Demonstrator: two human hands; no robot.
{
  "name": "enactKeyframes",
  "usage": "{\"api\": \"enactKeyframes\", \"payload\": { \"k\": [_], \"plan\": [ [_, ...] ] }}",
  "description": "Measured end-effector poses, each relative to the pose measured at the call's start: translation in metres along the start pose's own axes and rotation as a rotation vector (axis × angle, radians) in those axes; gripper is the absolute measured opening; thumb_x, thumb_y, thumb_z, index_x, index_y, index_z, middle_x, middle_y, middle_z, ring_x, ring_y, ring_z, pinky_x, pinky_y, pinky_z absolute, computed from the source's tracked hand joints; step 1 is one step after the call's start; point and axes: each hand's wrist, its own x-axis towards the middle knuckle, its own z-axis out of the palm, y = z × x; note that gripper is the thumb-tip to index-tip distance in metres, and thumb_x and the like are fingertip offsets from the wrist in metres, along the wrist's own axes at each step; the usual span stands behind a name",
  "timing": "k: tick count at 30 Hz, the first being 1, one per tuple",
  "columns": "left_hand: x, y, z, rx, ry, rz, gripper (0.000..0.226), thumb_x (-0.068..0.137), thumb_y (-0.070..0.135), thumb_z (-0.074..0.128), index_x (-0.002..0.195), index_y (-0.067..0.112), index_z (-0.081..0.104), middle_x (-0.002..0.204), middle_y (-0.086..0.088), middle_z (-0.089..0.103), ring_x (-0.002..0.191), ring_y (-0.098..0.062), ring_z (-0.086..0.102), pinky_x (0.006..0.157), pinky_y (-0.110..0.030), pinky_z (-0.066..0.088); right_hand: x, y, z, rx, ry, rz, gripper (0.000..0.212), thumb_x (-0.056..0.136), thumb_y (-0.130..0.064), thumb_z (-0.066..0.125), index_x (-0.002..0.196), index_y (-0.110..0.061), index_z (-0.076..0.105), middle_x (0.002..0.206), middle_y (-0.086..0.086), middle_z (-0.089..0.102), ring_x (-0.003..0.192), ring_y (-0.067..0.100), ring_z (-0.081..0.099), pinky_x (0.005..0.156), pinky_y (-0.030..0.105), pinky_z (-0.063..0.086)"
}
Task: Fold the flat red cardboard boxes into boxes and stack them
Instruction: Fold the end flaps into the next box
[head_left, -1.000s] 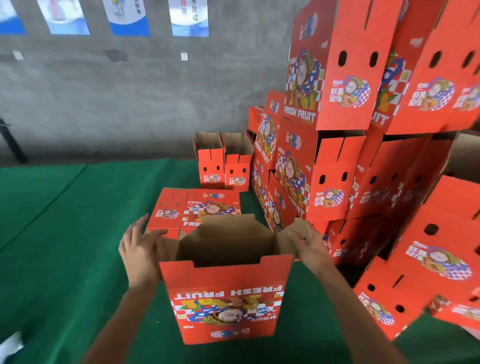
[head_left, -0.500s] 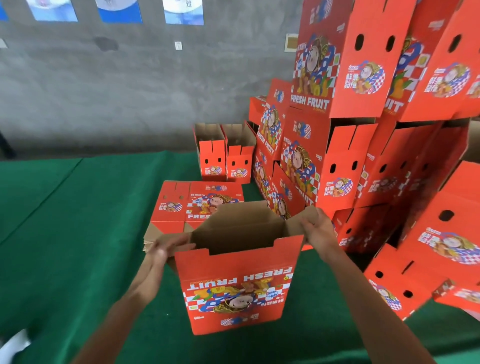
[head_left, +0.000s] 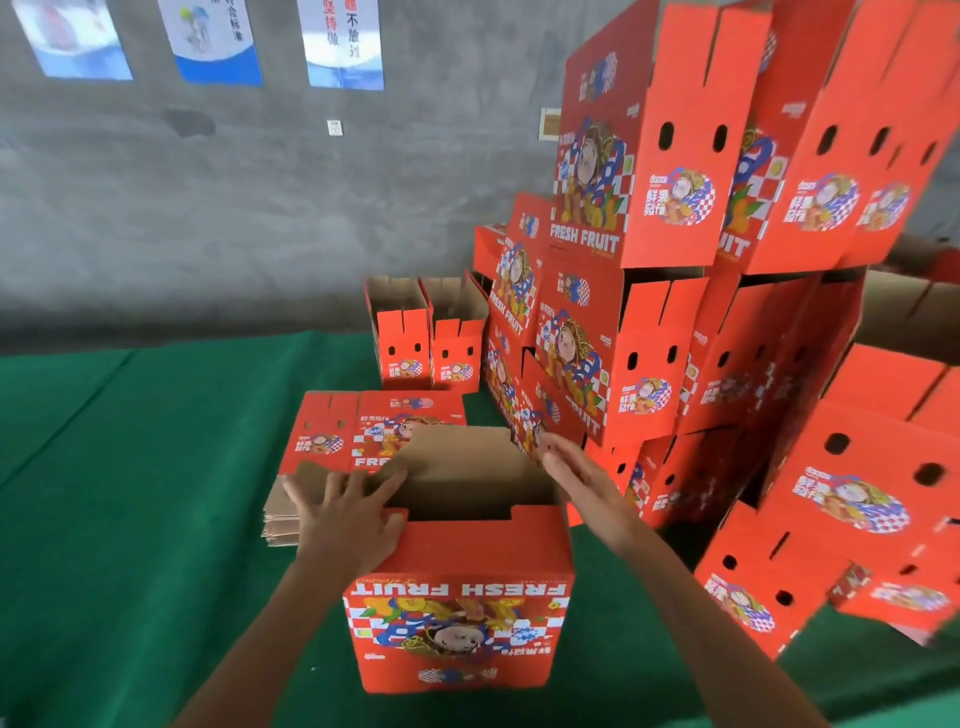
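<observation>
Currently the open-topped red box stands upright on the green worktop, print upside down toward the camera. Left hand lies fingers spread, flat on the box's left flap. Right hand has straight fingers against the right flap. Flat red blanks lie stacked just behind; folded boxes pile up at right.

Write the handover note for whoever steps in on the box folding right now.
Left hand: fingers spread, pressing the left side flap of the open box.
Right hand: fingers straight at the right flap, no grip on it.
Box stands upright on the green cloth, top open.
Flat blanks lie piled behind it; the stack of folded boxes stands on the right.
Left: tuck flaps, stack it, fold the blanks.
</observation>
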Motion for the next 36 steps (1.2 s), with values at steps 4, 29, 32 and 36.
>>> {"api": "enactKeyframes", "payload": {
  "k": [4, 29, 32, 36],
  "plan": [
    [0.002, 0.001, 0.01, -0.063, 0.006, -0.023, 0.066, 0.09, 0.067, 0.005, 0.156, 0.058, 0.006, 0.158, 0.007, 0.03, 0.147, -0.023, 0.023, 0.109, -0.079, 0.012, 0.004, 0.006, 0.011, 0.035, 0.02, 0.033, 0.037, 0.104, -0.058, 0.042, 0.14, -0.059, 0.049, 0.139, -0.042, 0.045, 0.138, -0.011, 0.038, 0.122, 0.029, 0.028],
    [-0.001, 0.02, 0.025, -0.652, 0.364, 0.245, 0.013, 0.097, 0.027, 0.07, 0.107, 0.032, 0.076, 0.115, 0.018, 0.073, 0.109, -0.003, 0.065, 0.114, -0.045, 0.042, 0.04, 0.02, 0.018, -0.377, -0.078, 0.018, 0.063, 0.076, -0.034, 0.075, 0.126, -0.058, 0.045, 0.137, -0.011, 0.043, 0.129, 0.018, 0.041, 0.104, 0.044, 0.044],
    [0.007, 0.02, 0.023, -0.678, 0.271, 0.2, 0.015, 0.1, 0.025, 0.065, 0.092, 0.03, 0.076, 0.102, 0.02, 0.074, 0.095, 0.0, 0.066, 0.114, -0.039, 0.038, 0.036, 0.028, 0.024, -0.396, -0.032, -0.015, 0.062, 0.08, -0.034, 0.074, 0.125, -0.058, 0.038, 0.136, -0.015, 0.039, 0.13, 0.012, 0.036, 0.105, 0.039, 0.04],
    [0.018, 0.015, 0.016, -0.812, 0.138, 0.123, 0.024, 0.096, 0.014, 0.069, 0.097, 0.038, 0.07, 0.099, 0.022, 0.065, 0.091, 0.005, 0.061, 0.083, -0.024, 0.051, 0.036, 0.03, 0.028, -0.312, 0.064, 0.004, 0.077, 0.085, -0.023, 0.078, 0.134, -0.052, 0.025, 0.144, -0.009, 0.04, 0.137, 0.017, 0.039, 0.109, 0.041, 0.041]
  ]
}}
